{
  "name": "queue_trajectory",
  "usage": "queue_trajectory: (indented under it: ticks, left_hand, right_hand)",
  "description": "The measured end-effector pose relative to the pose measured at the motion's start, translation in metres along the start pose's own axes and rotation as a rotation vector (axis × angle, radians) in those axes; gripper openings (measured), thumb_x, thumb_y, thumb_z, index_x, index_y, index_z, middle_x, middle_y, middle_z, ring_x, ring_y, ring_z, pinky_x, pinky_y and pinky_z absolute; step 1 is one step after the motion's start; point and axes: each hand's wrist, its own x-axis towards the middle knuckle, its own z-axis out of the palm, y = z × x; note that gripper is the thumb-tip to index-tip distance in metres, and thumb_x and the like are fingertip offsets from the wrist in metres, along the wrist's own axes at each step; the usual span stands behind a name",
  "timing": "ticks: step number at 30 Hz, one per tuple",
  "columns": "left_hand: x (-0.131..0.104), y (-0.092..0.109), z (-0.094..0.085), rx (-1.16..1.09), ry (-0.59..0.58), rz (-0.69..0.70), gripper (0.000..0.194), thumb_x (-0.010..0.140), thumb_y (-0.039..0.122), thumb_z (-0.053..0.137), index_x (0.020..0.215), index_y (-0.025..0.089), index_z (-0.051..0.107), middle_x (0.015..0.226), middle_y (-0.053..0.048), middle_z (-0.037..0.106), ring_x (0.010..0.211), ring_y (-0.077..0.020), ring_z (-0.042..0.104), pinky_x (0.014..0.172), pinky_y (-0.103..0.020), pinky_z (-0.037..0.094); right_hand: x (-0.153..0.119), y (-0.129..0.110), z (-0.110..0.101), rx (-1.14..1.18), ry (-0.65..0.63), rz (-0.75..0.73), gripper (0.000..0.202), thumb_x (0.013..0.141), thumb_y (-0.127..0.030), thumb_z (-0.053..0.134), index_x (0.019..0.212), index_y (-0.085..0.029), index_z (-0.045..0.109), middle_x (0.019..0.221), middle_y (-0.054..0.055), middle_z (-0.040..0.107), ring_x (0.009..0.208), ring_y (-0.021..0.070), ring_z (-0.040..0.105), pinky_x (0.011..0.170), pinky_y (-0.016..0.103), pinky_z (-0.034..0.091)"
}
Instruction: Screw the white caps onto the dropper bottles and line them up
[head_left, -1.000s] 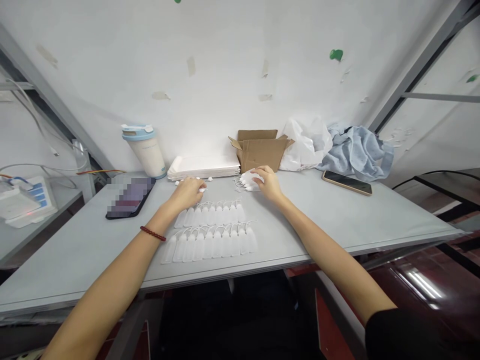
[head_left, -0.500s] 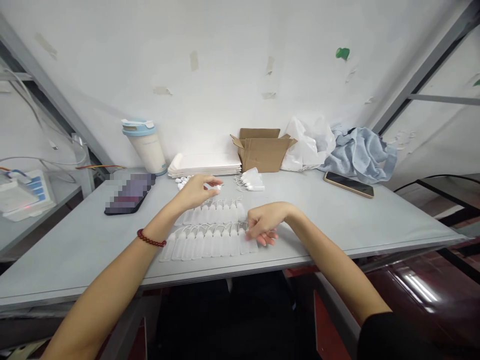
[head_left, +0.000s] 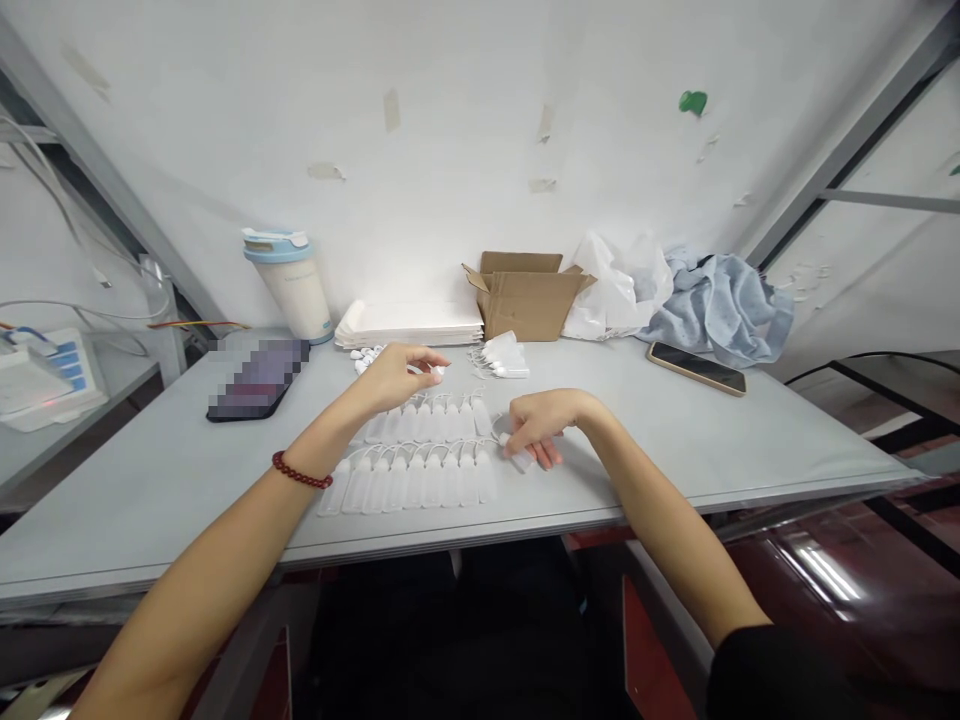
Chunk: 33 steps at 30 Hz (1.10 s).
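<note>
My left hand (head_left: 397, 380) is above the back row, its thumb and finger pinching a small white piece (head_left: 438, 372). Partly hidden behind that hand lies a pile of small white pieces (head_left: 366, 358). My right hand (head_left: 551, 415) grips a flat translucent bottle-shaped piece (head_left: 519, 458) with a white string loop, tilted, just right of the rows. Similar pieces with strings lie side by side in a back row (head_left: 427, 425) and a front row (head_left: 412, 485). Behind my right hand is a loose cluster of the same pieces (head_left: 506, 355).
Along the wall stand a tumbler (head_left: 289, 290), a white stack (head_left: 409, 325), an open cardboard box (head_left: 529, 305), a white plastic bag (head_left: 615, 290) and blue cloth (head_left: 724, 305). One phone (head_left: 697, 368) lies right, a blurred dark device (head_left: 262, 380) left. The table edge (head_left: 450, 535) is near me.
My right hand has moved slightly right and away from me, drawing a translucent piece off the front row's right end. My left hand stays nearly in place, still pinching the white piece.
</note>
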Motion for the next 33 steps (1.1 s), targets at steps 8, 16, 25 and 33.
queue_trajectory:
  ticks: [8, 16, 25, 33]
  left_hand:
    - [-0.006, 0.010, 0.002, -0.357, -0.107, -0.139, 0.025, 0.061, 0.023, 0.078, 0.084, 0.017, 0.071, 0.082, -0.003, 0.069, 0.083, -0.0193, 0.062, 0.081, -0.035, 0.046]
    - [-0.003, 0.010, 0.014, -0.872, -0.297, -0.152, 0.018, 0.062, 0.017, 0.079, 0.078, 0.015, 0.070, 0.080, -0.003, 0.067, 0.082, -0.0153, 0.061, 0.088, -0.033, 0.044]
    - [-0.004, 0.012, 0.017, -0.944, -0.136, -0.164, 0.016, 0.063, 0.018, 0.079, 0.076, 0.016, 0.068, 0.081, -0.001, 0.062, 0.082, -0.0138, 0.059, 0.085, -0.030, 0.046]
    - [-0.007, 0.014, 0.021, -0.969, -0.221, -0.154, 0.016, 0.066, 0.017, 0.078, 0.081, 0.016, 0.071, 0.075, 0.001, 0.062, 0.076, -0.0139, 0.059, 0.080, -0.032, 0.046]
  right_hand:
    - [-0.017, 0.018, -0.015, 0.265, 0.277, -0.406, 0.027, 0.076, -0.029, 0.059, 0.054, -0.014, 0.060, 0.053, 0.000, 0.065, 0.043, 0.0081, 0.055, 0.044, 0.021, 0.031]
    - [0.008, 0.006, -0.002, 0.639, 0.462, -0.731, 0.019, 0.076, -0.032, 0.066, 0.080, -0.013, 0.069, 0.079, 0.005, 0.070, 0.059, 0.0131, 0.066, 0.047, 0.021, 0.043]
    - [0.022, 0.000, 0.004, 0.766, 0.412, -0.737, 0.014, 0.073, -0.024, 0.065, 0.078, -0.011, 0.069, 0.079, 0.007, 0.071, 0.057, 0.0130, 0.065, 0.045, 0.020, 0.045]
    - [0.028, 0.000, 0.007, 0.760, 0.431, -0.750, 0.013, 0.069, -0.018, 0.062, 0.078, -0.012, 0.070, 0.076, 0.005, 0.071, 0.056, 0.0130, 0.066, 0.045, 0.020, 0.047]
